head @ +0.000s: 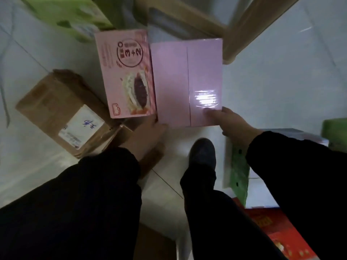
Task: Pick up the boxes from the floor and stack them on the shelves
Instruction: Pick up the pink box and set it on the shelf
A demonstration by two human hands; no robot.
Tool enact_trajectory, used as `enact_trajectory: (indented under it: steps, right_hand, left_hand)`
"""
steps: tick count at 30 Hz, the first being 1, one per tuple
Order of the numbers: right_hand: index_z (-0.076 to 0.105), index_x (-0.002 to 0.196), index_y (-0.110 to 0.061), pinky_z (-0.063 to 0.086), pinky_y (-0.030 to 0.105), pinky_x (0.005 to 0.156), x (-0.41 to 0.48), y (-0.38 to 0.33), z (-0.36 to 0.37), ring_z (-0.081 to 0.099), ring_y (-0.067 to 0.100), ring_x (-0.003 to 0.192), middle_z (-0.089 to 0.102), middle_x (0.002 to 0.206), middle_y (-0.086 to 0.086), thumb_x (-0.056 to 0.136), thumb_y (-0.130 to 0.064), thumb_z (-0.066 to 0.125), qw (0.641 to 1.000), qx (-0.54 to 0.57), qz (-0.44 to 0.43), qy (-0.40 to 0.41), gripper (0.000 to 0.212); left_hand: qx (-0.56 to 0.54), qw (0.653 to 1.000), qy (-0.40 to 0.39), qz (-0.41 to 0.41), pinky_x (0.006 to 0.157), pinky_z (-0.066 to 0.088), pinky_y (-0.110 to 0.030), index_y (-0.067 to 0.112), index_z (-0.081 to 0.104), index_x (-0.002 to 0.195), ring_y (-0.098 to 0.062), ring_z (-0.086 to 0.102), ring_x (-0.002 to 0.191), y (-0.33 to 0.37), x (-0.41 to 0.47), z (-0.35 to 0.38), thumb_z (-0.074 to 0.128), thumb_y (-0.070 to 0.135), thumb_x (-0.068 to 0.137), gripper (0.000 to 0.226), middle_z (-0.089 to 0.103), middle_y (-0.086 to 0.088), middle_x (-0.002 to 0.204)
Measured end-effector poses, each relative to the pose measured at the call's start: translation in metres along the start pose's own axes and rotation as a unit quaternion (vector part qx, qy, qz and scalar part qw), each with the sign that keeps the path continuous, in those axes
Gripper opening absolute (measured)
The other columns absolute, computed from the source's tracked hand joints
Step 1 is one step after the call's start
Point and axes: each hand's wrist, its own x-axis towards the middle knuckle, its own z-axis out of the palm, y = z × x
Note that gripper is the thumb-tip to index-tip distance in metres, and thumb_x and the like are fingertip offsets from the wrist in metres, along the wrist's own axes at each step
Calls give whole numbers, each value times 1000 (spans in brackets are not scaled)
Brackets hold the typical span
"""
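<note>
Pink box (185,81): I see it held up off the tiled floor (281,81) between both hands. A printed face with "3+2" and a filled pastry is turned left, and a plain glossy face with a seam is turned towards me.
Right hand (232,124): at the box's near right corner, with the thumb pressed on the plain face and the other fingers tucked beneath, pinching the box.
Left hand (146,136): against the near corner where the two faces meet. Its fingers run out of sight behind the box and the blur is heavy, so I cannot tell whether they grip or only prop it.
Brown carton (62,117): on the floor to the left, with a white label bearing blue handwriting.
Green box (69,14): far left, blurred.
Wooden frame (244,25): upper right, beyond the pink box.
Green-and-white box (238,171): on the right, with a red box (277,231) nearer me.
Dark shoe (202,152): on the floor below the pink box.
</note>
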Motion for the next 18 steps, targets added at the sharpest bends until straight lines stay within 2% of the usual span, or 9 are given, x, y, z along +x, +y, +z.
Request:
enact_trajectory:
  steps: [2, 3, 5, 6, 8, 11, 13, 15, 18]
  right_hand:
    - [59, 121, -23, 40, 20, 68, -8, -3, 1, 61, -3, 83, 63, 102, -14, 96, -41, 65, 997, 71, -9, -9, 32]
    - [59, 119, -24, 40, 21, 68, -22, -5, 0, 62, -5, 82, 63, 100, -14, 96, -41, 65, 996, 92, -17, 2, 30]
    - [56, 118, -22, 44, 24, 75, -68, -16, -5, 64, 0, 89, 66, 99, -11, 95, -44, 65, 991, 120, -40, 40, 33]
    - [54, 115, -22, 46, 25, 74, -98, -27, -10, 65, 0, 85, 67, 95, -11, 95, -44, 64, 988, 137, -54, 48, 32]
    - [49, 106, -25, 54, 27, 72, -161, -52, -22, 68, 1, 75, 71, 86, -13, 92, -47, 66, 982, 161, -90, 49, 31]
    - [49, 115, -31, 62, 34, 74, -272, -114, -37, 76, 14, 88, 75, 108, -2, 89, -41, 72, 974, 146, -171, 17, 37]
    - [48, 122, -36, 63, 35, 77, -349, -163, -44, 75, 17, 99, 70, 121, -3, 89, -34, 75, 959, 145, -243, -21, 42]
    - [47, 123, -41, 63, 38, 83, -429, -218, -47, 71, 14, 110, 66, 125, -12, 83, -36, 77, 937, 132, -319, -57, 50]
    - [46, 128, -41, 58, 32, 91, -544, -299, -44, 67, 4, 111, 67, 123, -19, 76, -34, 76, 882, 92, -451, -98, 60]
  left_hand:
    - [-64, 998, 3, 9, 84, 40, -13, 33, 45, 143, 9, 51, 101, 7, -7, 8, 58, 29, 99, 46, 56, 27, 115]
    - [-91, 995, 22, 19, 82, 41, -14, 33, 44, 140, 7, 52, 103, 13, -22, 8, 60, 27, 97, 47, 57, 23, 117]
    - [-148, 985, 69, 46, 93, 51, -25, 32, 46, 133, -7, 56, 115, 31, -58, 0, 69, 29, 88, 51, 57, 5, 132]
    - [-156, 981, 85, 72, 96, 54, -32, 33, 47, 129, -12, 57, 118, 44, -85, -9, 72, 33, 81, 54, 54, -2, 136]
    - [-170, 974, 97, 110, 90, 58, -38, 35, 46, 124, -17, 60, 116, 80, -148, -31, 71, 44, 72, 59, 54, -7, 135]
    - [-189, 961, 146, 142, 83, 57, -34, 34, 42, 131, -10, 66, 106, 135, -261, -80, 68, 38, 81, 57, 59, -1, 132]
    - [-221, 945, 171, 173, 86, 59, -39, 35, 41, 131, -10, 70, 104, 170, -342, -119, 71, 40, 76, 63, 62, 3, 131]
    - [-255, 922, 201, 210, 82, 60, -40, 39, 37, 130, -12, 72, 101, 202, -427, -161, 74, 35, 72, 69, 64, 3, 129]
    - [-260, 882, 276, 279, 80, 59, -30, 37, 33, 143, -7, 73, 100, 242, -552, -214, 84, 39, 65, 93, 73, 11, 117]
